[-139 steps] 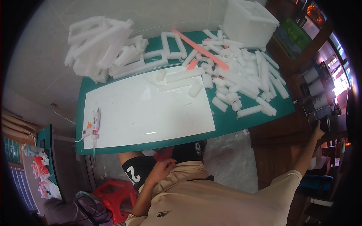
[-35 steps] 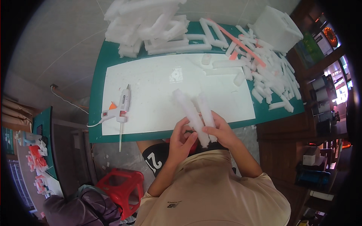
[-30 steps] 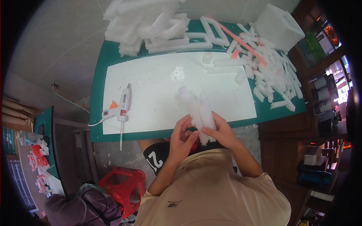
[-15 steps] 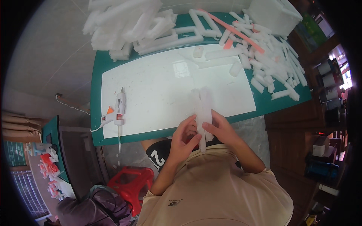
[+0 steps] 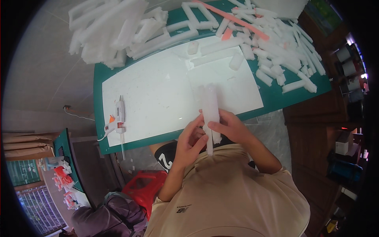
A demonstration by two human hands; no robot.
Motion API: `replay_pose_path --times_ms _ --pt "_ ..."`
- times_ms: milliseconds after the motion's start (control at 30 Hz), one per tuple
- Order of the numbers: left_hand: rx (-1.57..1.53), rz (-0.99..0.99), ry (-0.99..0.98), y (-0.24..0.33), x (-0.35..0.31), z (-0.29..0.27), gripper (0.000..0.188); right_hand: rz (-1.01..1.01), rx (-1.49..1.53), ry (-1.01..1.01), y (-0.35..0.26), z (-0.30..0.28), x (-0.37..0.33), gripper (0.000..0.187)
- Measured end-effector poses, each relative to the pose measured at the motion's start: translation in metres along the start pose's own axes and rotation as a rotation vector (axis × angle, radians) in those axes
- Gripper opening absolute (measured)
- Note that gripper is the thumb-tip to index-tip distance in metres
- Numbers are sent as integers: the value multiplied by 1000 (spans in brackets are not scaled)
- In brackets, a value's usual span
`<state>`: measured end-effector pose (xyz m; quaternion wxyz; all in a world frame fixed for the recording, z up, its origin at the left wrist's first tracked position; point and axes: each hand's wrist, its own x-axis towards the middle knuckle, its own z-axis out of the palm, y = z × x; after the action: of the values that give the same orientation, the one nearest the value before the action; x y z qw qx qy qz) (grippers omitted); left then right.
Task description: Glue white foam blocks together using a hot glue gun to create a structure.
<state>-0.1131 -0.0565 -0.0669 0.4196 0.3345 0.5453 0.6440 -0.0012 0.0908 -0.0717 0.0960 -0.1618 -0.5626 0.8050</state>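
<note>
Two white foam strips are held side by side at the table's near edge, a wider one (image 5: 212, 103) on the right and a narrower one (image 5: 210, 147) reaching lower toward my shirt. My left hand (image 5: 190, 141) is closed on the narrower strip from the left, thumb against its lower part. Gripping the wider strip from the right is my right hand (image 5: 233, 127), its thumb laid across the front. Some fingers of both hands are hidden behind the foam. A white glue gun (image 5: 120, 114) with an orange trigger lies at the left of the white sheet (image 5: 150, 91).
Stacked white foam frames (image 5: 106, 31) rise at the back left of the green table (image 5: 276, 100). Loose foam pieces (image 5: 282, 51) heap at the back right, near a long pink strip (image 5: 241, 23). A red stool (image 5: 146, 185) and a dark bag (image 5: 106, 215) are at the lower left.
My view has shifted a little, so the table and the things on it appear moved and turned. Both hands keep the foam strips in nearly the same hold.
</note>
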Motion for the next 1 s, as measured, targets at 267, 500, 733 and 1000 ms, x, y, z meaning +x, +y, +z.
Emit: replay_pose_path --times_ms 267,500,733,1000 --pt "32 -5 -14 1 -2 1 57 -9 3 42 -4 2 -5 33" --pt "268 238 -163 -9 0 -33 47 -42 -96 34 -4 10 -17 34" --pt "-111 110 63 22 9 -16 55 81 -346 -109 -24 27 -28 39" --pt "-70 73 -81 20 2 -32 53 171 -338 -133 -16 35 -27 38"
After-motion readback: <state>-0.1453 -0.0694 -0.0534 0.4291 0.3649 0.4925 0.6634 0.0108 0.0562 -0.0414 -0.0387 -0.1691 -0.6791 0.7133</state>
